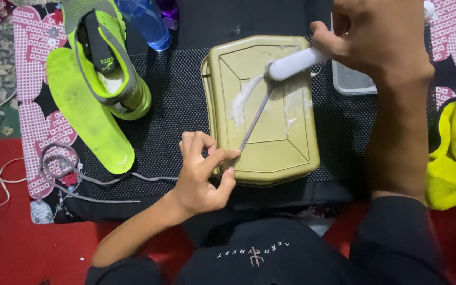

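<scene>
Now the left hand [201,179] pinches one end of a grey shoelace [254,119] between thumb and fingers, pulling it taut across a smooth, olive-green plastic lid [291,153] with bevelled edges, smeared with white foam. Far right, the right hand [381,37] curls its fingers tight around a white brush handle [296,62], head pressed on the lace. The lid sits on a black, dimpled mat [175,105]. Left, a neon yellow-green mesh sneaker [109,58] and its flat foam insole [88,113] lie close; another grey lace [80,179] coils near. Right edge, a yellow cloth [455,158].
</scene>
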